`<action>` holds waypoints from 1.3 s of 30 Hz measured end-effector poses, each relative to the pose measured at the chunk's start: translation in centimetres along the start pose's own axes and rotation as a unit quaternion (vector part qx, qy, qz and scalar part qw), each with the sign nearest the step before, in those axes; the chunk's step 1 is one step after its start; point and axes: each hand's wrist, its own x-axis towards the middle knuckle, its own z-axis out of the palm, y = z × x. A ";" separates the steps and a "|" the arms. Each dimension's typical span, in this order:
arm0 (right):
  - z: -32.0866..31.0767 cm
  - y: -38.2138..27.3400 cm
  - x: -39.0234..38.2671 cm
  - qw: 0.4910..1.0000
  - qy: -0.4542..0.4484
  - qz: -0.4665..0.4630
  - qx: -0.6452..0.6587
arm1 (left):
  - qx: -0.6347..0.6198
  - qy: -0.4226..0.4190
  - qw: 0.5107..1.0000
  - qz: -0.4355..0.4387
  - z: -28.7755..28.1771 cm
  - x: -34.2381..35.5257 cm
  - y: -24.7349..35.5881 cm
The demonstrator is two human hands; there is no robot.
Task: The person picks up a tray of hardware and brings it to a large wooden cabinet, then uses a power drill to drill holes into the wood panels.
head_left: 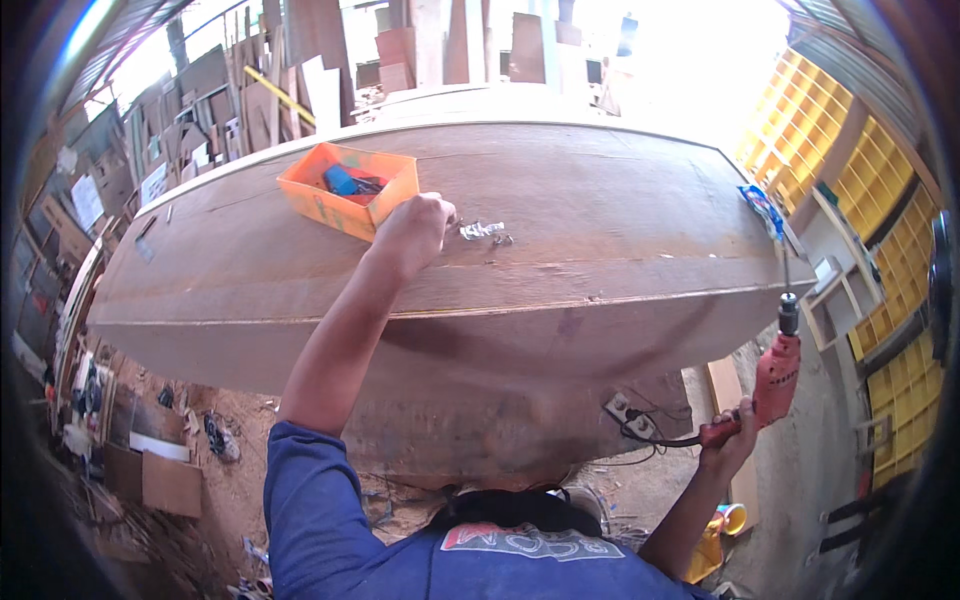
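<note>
My right hand is wrapped round the handle of a red corded power drill, held off the right end of the wooden worktop with its bit pointing up and away. My left hand is over the worktop with curled fingers, at the near right corner of an orange open box. What those fingers hold, if anything, is hidden. A blue item and darker small things lie in the box. Just right of my left hand sit a crumpled clear plastic piece and a few small metal bits.
A blue packet lies at the worktop's right edge. The drill's cord runs to a socket strip below the near edge. Yellow gridded panels stand at the right. Boards lean at the back. A yellow object sits on the floor.
</note>
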 end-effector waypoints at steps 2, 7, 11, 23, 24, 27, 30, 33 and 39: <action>0.0 0.1 -2.4 1.000 0.013 0.016 -0.015 | -0.012 -0.001 1.000 -0.002 0.1 0.2 -0.1; -3.3 2.2 -2.1 0.999 0.017 0.023 -0.025 | -0.043 0.029 0.998 0.020 0.2 0.6 -0.2; 1.3 1.1 -4.7 0.996 -0.070 0.048 -0.016 | -0.011 -0.058 0.998 -0.004 -0.6 0.5 -1.0; -0.1 0.0 -2.9 0.994 -0.051 0.083 0.045 | -0.078 0.045 0.996 -0.005 -2.7 -3.7 3.6; -0.5 0.0 -2.5 0.994 -0.057 0.081 0.051 | -0.082 0.042 0.995 -0.030 -2.8 -4.0 4.0; -2.0 -0.3 -1.5 0.994 -0.071 0.076 0.043 | -0.195 0.071 0.978 -0.017 -3.0 -4.5 6.6; -2.2 -0.7 -1.2 0.994 -0.072 0.072 0.025 | -0.407 0.081 0.910 -0.010 -0.5 -5.0 9.7; -1.5 -0.9 -1.8 0.996 -0.073 0.052 0.005 | -0.514 0.035 0.857 0.030 1.6 -5.7 14.4; -1.3 -0.4 -2.2 0.982 -0.178 0.050 -0.038 | -0.581 0.000 0.814 -0.019 4.6 -6.7 21.4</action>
